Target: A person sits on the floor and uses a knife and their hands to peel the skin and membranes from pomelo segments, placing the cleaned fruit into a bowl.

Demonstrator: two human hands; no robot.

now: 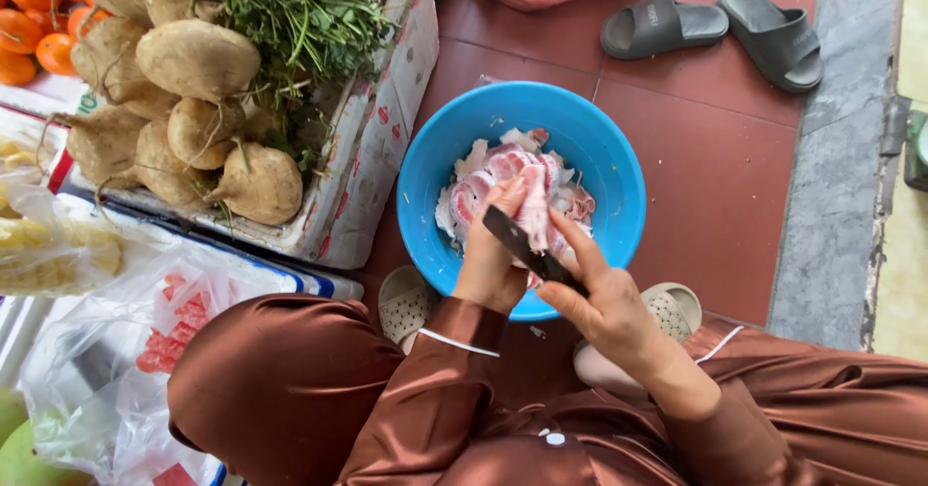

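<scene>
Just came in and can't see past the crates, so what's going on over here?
A person in brown satin sleeves crouches over a blue bowl of pink and white meat pieces on the red tile floor. The left hand holds up one strip of meat while the right hand grips a dark knife laid against it. Beside them, a box holds pale root vegetables and herbs.

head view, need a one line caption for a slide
Over a blue basin, the left hand holds pink meat while the right hand works a dark knife.
</scene>
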